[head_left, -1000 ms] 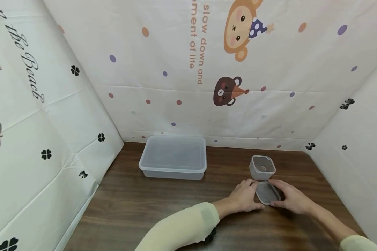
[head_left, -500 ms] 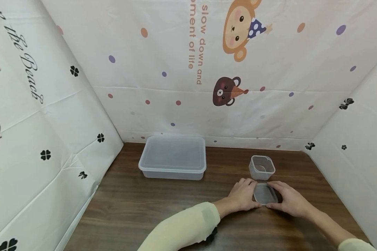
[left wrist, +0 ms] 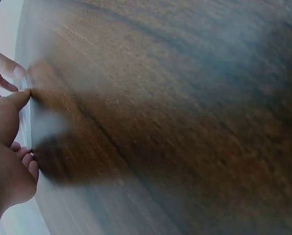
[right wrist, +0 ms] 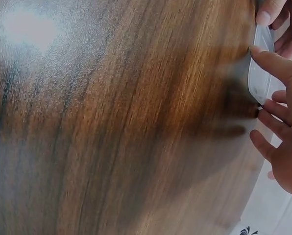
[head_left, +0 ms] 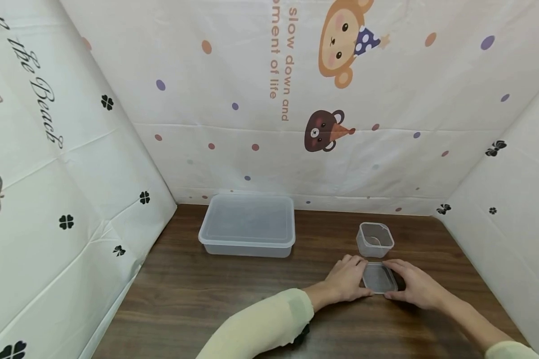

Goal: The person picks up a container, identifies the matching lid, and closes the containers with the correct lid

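Observation:
A small clear square lid (head_left: pixel 380 278) lies flat on the brown table. My left hand (head_left: pixel 347 280) grips its left side, thumb at the near corner and fingers at the far one. Across from it, my right hand (head_left: pixel 417 285) holds the right side between thumb and fingers. Just beyond the lid stands a small clear container (head_left: pixel 375 241), uncovered and upright. In the right wrist view, the lid (right wrist: pixel 260 73) shows edge-on beside my right thumb. The left wrist view catches my left hand (left wrist: pixel 9 147) at its left edge.
A large translucent box (head_left: pixel 249 222) with its lid on stands at the back left of the wooden table (head_left: pixel 206 294). White printed cloth (head_left: pixel 251 99) hangs behind the table and along both sides.
The small lid has shifted slightly left and turned a little, so that it sits straighter. My hands moved slightly left along with it; over the last half second they barely moved.

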`<state>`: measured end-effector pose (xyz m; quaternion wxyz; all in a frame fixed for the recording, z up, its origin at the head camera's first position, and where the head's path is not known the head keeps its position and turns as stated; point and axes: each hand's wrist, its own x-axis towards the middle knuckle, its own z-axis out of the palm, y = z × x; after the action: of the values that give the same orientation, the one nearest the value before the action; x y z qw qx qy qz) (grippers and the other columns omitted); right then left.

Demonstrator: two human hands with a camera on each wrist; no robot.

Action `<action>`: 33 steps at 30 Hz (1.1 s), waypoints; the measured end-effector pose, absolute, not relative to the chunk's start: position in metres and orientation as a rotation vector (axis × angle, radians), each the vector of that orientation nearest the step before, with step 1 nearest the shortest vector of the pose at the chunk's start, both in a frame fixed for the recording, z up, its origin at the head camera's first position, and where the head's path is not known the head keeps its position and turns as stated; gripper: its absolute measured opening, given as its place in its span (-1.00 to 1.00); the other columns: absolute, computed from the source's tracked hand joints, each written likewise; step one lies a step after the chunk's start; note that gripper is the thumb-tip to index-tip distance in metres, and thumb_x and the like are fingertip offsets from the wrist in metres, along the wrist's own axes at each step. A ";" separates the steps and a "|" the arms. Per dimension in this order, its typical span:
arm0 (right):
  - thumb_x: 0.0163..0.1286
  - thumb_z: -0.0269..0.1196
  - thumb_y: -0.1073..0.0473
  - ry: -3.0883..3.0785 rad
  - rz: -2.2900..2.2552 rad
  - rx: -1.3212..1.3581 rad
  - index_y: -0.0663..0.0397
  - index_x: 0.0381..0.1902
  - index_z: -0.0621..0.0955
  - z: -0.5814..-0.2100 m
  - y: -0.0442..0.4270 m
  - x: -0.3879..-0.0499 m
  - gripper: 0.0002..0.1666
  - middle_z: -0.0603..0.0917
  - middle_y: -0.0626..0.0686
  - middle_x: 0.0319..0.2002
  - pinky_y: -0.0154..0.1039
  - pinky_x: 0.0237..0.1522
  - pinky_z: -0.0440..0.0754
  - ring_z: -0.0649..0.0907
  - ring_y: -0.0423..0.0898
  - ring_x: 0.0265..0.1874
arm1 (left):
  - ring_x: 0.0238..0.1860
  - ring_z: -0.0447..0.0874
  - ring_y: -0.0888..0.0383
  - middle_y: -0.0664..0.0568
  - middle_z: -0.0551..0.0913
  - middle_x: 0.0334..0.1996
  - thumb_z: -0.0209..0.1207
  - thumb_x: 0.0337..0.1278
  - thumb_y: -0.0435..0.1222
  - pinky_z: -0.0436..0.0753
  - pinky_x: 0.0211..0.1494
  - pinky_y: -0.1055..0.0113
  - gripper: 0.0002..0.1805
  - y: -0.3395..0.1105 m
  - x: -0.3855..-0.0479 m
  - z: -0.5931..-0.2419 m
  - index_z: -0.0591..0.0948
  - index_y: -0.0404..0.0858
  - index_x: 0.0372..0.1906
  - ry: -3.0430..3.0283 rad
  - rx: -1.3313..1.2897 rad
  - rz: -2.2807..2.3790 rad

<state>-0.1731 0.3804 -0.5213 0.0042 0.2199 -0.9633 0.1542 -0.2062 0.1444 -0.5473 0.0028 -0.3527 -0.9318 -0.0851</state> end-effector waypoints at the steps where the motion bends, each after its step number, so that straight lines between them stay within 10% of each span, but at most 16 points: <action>1: 0.09 0.65 -0.20 -3.024 0.478 0.691 0.31 0.32 0.59 -0.521 0.381 -0.173 0.01 0.64 0.27 0.21 0.26 0.07 0.65 0.66 0.30 0.16 | 0.39 0.39 0.29 0.29 0.44 0.42 0.26 0.27 0.36 0.45 0.40 0.38 -0.12 0.144 -0.206 -0.547 0.43 -0.01 0.55 -2.922 -1.109 -0.262; 33: 0.12 0.62 -0.30 -2.921 0.654 0.681 0.15 0.29 0.62 -0.504 0.362 -0.164 -0.05 0.69 0.05 0.18 -0.01 -0.02 0.71 0.70 0.06 0.08 | 0.45 0.37 0.29 0.20 0.46 0.42 0.28 0.33 0.27 0.37 0.42 0.52 -0.11 0.100 -0.222 -0.547 0.41 -0.14 0.57 -2.798 -1.371 -0.733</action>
<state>-0.1639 0.3621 -0.5042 0.0358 0.2217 -0.9509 0.2130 -0.2218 0.1003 -0.5470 -0.0299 -0.4281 -0.8737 -0.2290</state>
